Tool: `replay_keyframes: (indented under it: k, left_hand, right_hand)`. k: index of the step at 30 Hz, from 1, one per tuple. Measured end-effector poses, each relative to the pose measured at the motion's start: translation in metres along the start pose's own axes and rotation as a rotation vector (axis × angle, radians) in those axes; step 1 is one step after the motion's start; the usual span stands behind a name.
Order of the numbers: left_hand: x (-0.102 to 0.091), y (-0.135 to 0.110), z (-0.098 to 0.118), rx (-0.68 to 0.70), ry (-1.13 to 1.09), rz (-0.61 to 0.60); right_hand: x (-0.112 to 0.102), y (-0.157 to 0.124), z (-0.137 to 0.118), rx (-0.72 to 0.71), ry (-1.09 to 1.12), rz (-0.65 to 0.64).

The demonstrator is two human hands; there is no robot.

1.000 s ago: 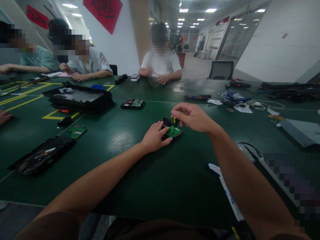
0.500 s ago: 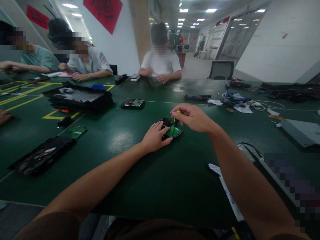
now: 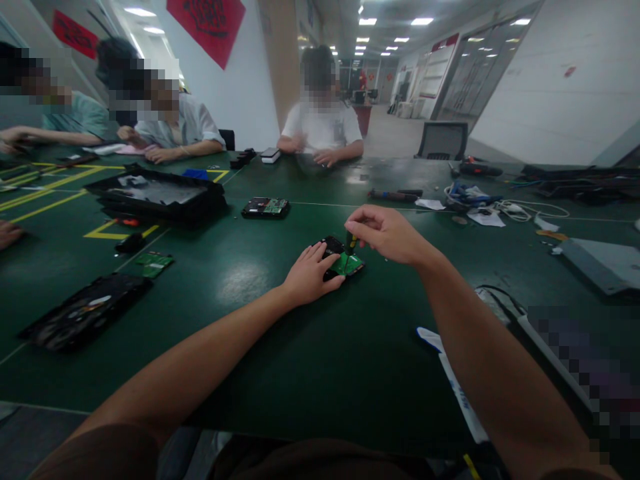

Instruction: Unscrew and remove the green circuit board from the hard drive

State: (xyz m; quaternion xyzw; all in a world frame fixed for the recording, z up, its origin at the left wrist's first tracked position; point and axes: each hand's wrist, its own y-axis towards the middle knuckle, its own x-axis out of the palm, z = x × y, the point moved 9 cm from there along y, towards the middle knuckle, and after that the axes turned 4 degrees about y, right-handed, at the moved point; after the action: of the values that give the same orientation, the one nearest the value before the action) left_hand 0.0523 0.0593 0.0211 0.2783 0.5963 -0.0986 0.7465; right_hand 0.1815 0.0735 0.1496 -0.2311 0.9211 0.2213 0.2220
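Note:
A small hard drive (image 3: 333, 245) with a green circuit board (image 3: 354, 264) lies on the table in front of me. My left hand (image 3: 311, 270) rests spread over its left side, fingers flat on it and thumb along the near edge. Pinched in my right hand (image 3: 383, 232) is a screwdriver (image 3: 351, 243) with a dark and yellow handle. It stands nearly upright, its shaft pointing down onto the board near the drive's front edge. The tip's exact contact with a screw is too small to make out.
Left on the green table are a second hard drive (image 3: 266, 207), a black tray-like casing (image 3: 160, 193), a loose circuit board (image 3: 154, 264) and a black cover (image 3: 87, 310). At right lie cables (image 3: 520, 209) and a grey metal box (image 3: 603, 267). Several people sit opposite.
My right hand's fingers have turned slightly around the screwdriver handle, whose visible yellow part has shifted. My left hand and the hard drive have stayed in place.

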Motion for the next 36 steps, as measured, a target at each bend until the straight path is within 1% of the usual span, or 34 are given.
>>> replay_keyframes:
  k: [3, 10, 13, 17, 20, 23, 31, 36]
  left_hand:
    - [0.0001, 0.0001, 0.0001, -0.002, -0.001, 0.002]
    - [0.0022, 0.0005, -0.0011, -0.005, 0.006, 0.009]
    - [0.0018, 0.0002, -0.0007, -0.005, 0.008, 0.006]
    - [0.0009, 0.0002, 0.0002, -0.003, 0.011, 0.004]
    - [0.0013, 0.0004, 0.0002, -0.002, 0.015, 0.004]
    - [0.0018, 0.0006, -0.0003, -0.003, 0.013, 0.004]
    - [0.0001, -0.0001, 0.0001, -0.002, 0.000, 0.008]
    - [0.0016, -0.0001, -0.0002, -0.003, 0.016, 0.009]
  right_hand:
    - [-0.0003, 0.0000, 0.0038, 0.031, 0.018, 0.006]
    - [0.0042, 0.0038, 0.0076, 0.018, 0.143, -0.048]
    - [0.0014, 0.0039, 0.0086, 0.018, 0.103, -0.037]
    - [-0.0032, 0.0021, 0.0023, -0.039, 0.021, 0.008]
    - [-0.0046, 0.0010, 0.0034, -0.014, 0.013, 0.037]
    - [-0.0027, 0.0008, 0.0055, 0.019, 0.027, 0.027]
    - [0.0002, 0.0025, 0.0054, 0.014, 0.071, -0.031]
    - [-0.0026, 0.0017, 0.0023, -0.012, 0.033, 0.006]
